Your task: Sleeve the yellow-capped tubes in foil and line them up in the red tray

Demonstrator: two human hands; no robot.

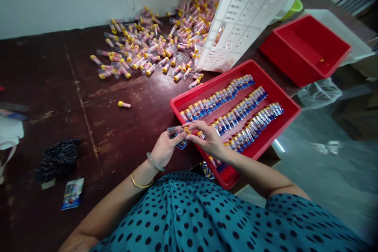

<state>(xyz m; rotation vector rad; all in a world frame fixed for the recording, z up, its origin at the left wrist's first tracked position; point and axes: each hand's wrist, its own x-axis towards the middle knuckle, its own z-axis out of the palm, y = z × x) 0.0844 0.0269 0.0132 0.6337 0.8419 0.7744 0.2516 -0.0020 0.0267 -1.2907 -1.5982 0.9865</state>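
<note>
1. Tube [188,130], of which little but the yellow cap can be made out, is held between both hands, above the left edge of the red tray [274,90].
2. A clear-and-blue wrapper [175,130] is pinched by the left grip [164,147], thumb and fingers closed on it.
3. The cap is held by the right grip [210,141], its fingertips brought together with hardly any gap.
4. The step in hand is judged to be the joining of tube and wrapper; how far one is inside the other cannot be told, being hidden by fingers.
5. Wrapped tubes [240,111] are laid in rows in the tray; loose tubes [161,51] are heaped on the far tabletop [53,98].
6. For the next move, a steady wrapper and a straight, gentle push seem called for.
</note>
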